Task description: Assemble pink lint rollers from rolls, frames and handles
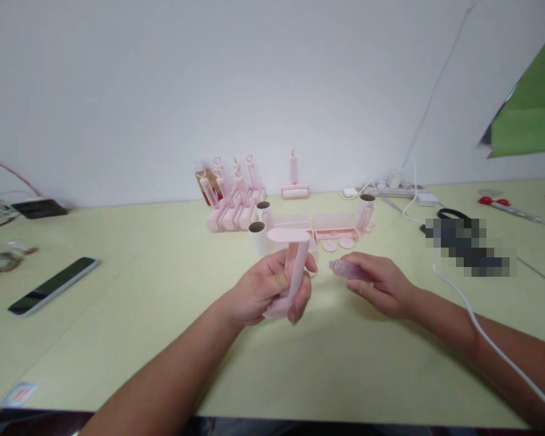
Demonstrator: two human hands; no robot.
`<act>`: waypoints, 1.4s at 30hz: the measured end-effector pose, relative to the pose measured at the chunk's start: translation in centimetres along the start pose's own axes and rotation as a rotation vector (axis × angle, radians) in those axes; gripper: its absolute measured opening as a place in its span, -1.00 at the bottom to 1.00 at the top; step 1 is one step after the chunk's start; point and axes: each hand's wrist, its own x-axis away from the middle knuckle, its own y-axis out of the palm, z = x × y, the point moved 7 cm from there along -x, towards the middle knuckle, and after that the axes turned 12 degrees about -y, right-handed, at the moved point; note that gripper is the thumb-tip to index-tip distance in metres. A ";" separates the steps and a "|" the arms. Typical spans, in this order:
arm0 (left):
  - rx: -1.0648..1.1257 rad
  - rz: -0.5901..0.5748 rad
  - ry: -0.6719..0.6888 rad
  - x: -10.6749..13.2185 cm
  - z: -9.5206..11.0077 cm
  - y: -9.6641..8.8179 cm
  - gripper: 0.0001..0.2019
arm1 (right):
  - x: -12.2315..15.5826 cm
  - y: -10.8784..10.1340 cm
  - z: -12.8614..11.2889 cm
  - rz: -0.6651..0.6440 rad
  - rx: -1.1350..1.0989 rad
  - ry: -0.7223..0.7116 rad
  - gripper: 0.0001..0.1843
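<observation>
Wide tabletop (163, 278) between phone (54, 286) and hands (257, 290) (387, 286).

Phone (54, 286) at left; power strip (397, 193) near the wall (272, 91) — red-handled tool (502, 203) farther right.

I see a pale yellow table (154, 339). A phone (54, 286) lies toward its left; pink rollers (230, 217) stand clustered farther back, white rolls (258, 241) stand near them, pink discs (346, 243) lie flat, and a power strip (402, 192) sits back right.
</observation>
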 end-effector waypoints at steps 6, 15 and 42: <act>-0.356 0.655 -0.055 0.9 2.3 -5.9 -0.84 | -1.0 4.2 -2.3 -0.275 -0.043 -0.143 -0.69; -1.005 0.827 0.027 0.8 2.9 -5.7 -0.82 | -1.9 7.8 -2.6 -0.576 0.013 0.021 -0.77; -1.479 0.915 0.134 0.1 2.5 -5.9 -0.82 | -2.5 9.6 -3.4 -0.567 0.101 0.056 -0.71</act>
